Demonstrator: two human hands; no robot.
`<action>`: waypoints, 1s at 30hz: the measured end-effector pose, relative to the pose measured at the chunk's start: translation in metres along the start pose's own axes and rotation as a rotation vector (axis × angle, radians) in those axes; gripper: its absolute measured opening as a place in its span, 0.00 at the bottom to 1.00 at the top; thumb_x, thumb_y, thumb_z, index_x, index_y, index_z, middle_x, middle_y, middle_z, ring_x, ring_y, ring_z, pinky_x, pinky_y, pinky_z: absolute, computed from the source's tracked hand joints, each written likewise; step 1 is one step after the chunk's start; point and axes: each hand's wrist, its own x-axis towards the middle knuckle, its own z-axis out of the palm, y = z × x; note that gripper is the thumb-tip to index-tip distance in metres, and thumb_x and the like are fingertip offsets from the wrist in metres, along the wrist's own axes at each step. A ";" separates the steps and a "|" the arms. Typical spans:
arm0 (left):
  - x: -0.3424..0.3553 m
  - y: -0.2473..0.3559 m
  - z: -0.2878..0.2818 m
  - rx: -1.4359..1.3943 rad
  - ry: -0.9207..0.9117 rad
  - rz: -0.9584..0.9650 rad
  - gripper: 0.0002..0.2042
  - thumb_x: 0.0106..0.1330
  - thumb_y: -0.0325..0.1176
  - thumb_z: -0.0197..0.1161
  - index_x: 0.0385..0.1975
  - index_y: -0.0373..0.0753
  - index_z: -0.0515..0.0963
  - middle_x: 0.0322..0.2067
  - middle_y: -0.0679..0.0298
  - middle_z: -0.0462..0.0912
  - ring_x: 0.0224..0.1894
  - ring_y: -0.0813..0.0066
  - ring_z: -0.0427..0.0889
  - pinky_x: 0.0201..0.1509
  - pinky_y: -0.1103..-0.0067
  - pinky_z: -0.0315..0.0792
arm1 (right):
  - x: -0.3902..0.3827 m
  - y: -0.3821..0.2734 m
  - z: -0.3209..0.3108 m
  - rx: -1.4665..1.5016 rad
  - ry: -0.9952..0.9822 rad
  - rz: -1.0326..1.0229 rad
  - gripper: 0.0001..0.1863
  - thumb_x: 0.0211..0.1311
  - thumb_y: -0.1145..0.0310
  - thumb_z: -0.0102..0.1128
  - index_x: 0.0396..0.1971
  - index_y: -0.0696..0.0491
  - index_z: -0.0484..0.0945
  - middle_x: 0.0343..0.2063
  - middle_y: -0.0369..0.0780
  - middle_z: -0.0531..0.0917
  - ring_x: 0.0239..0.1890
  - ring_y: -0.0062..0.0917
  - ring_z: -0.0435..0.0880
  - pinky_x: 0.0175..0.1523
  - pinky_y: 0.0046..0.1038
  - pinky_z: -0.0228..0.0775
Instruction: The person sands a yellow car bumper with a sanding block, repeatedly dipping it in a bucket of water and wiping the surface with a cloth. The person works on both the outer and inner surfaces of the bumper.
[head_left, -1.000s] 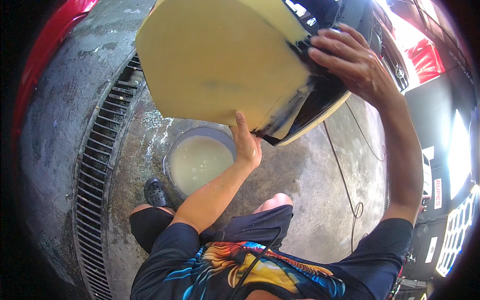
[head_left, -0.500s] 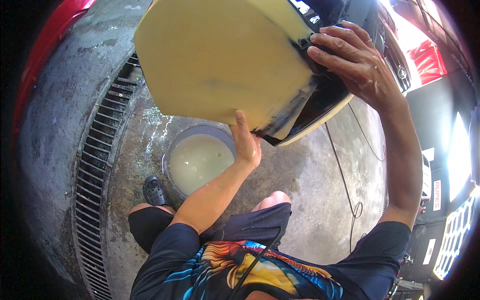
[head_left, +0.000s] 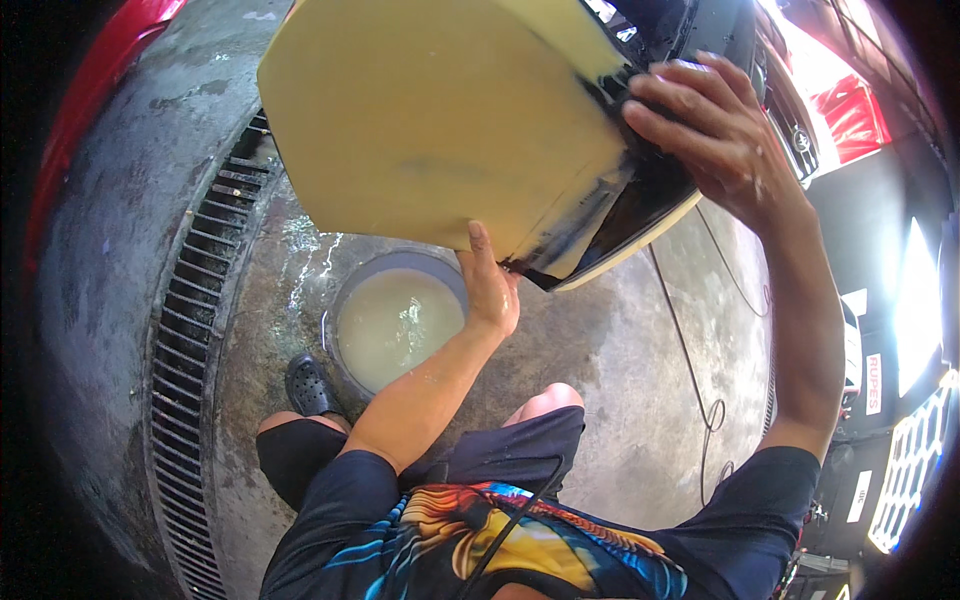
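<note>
Hands well apart, both at one large yellow-tan panel [head_left: 430, 130], upper middle of view, its right side patched black. Left hand [head_left: 490, 285] clamped on the panel's lower edge: thumb on the yellow face, fingers mostly hidden behind. Right hand [head_left: 715, 130] at the black right side, fingers bent and bunched; cannot tell whether anything sits beneath them. Grey bucket [head_left: 405, 259] on the wet-marked concrete floor [head_left: 600, 350], just below the panel in view, cloudy pale liquid inside. Dark clog [head_left: 312, 383] beside bucket. Slotted drain grate [head_left: 190, 315] curves along the left; thin dark cable [head_left: 685, 350] lies right.
</note>
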 end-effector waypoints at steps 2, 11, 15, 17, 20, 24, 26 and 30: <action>0.000 -0.001 -0.001 -0.003 -0.037 0.009 0.52 0.71 0.72 0.60 0.83 0.55 0.40 0.81 0.62 0.52 0.82 0.61 0.55 0.81 0.55 0.60 | -0.006 -0.006 -0.005 -0.033 -0.050 0.012 0.36 0.54 0.78 0.71 0.65 0.38 0.82 0.63 0.34 0.83 0.68 0.33 0.79 0.78 0.48 0.63; 0.001 -0.001 -0.006 0.007 -0.027 0.020 0.49 0.73 0.70 0.60 0.83 0.54 0.41 0.81 0.63 0.52 0.81 0.61 0.57 0.80 0.55 0.60 | -0.003 0.001 0.002 -0.022 -0.025 0.029 0.36 0.53 0.81 0.68 0.64 0.39 0.82 0.62 0.34 0.83 0.68 0.33 0.80 0.78 0.49 0.64; 0.000 -0.003 -0.006 0.005 -0.039 0.017 0.48 0.74 0.69 0.59 0.83 0.54 0.41 0.81 0.63 0.52 0.81 0.61 0.57 0.80 0.54 0.62 | -0.018 -0.009 -0.007 -0.048 -0.046 0.035 0.37 0.53 0.81 0.70 0.66 0.38 0.81 0.62 0.34 0.84 0.68 0.33 0.80 0.78 0.48 0.63; -0.002 -0.003 -0.004 0.008 -0.001 0.020 0.48 0.74 0.69 0.59 0.83 0.54 0.41 0.81 0.62 0.53 0.81 0.60 0.58 0.79 0.54 0.62 | -0.015 -0.009 -0.005 -0.040 -0.022 0.042 0.39 0.52 0.80 0.71 0.66 0.37 0.81 0.63 0.33 0.83 0.68 0.33 0.79 0.79 0.48 0.63; -0.002 -0.002 -0.002 0.018 -0.018 0.034 0.50 0.73 0.70 0.60 0.83 0.54 0.40 0.80 0.62 0.53 0.81 0.60 0.57 0.79 0.54 0.62 | 0.001 -0.001 0.007 -0.046 -0.075 0.087 0.38 0.52 0.79 0.73 0.65 0.36 0.81 0.63 0.33 0.83 0.69 0.33 0.78 0.78 0.48 0.62; 0.000 0.000 -0.002 0.065 -0.003 0.067 0.48 0.72 0.74 0.56 0.79 0.45 0.53 0.76 0.58 0.62 0.78 0.58 0.65 0.78 0.52 0.65 | 0.001 -0.007 0.004 -0.046 0.005 0.079 0.35 0.53 0.77 0.74 0.64 0.37 0.82 0.62 0.33 0.83 0.68 0.33 0.79 0.77 0.48 0.63; 0.000 0.001 -0.002 0.042 -0.029 0.035 0.50 0.71 0.73 0.59 0.82 0.51 0.45 0.79 0.61 0.57 0.80 0.60 0.59 0.79 0.53 0.64 | -0.008 -0.015 -0.004 -0.046 -0.021 0.104 0.33 0.54 0.76 0.73 0.63 0.39 0.83 0.61 0.33 0.84 0.67 0.33 0.80 0.76 0.47 0.64; -0.002 -0.002 0.001 0.067 0.035 0.090 0.47 0.73 0.73 0.56 0.79 0.43 0.53 0.74 0.58 0.66 0.76 0.59 0.68 0.78 0.54 0.66 | -0.005 -0.014 -0.004 -0.032 -0.023 0.103 0.31 0.56 0.76 0.72 0.62 0.41 0.84 0.59 0.33 0.86 0.65 0.33 0.81 0.74 0.46 0.65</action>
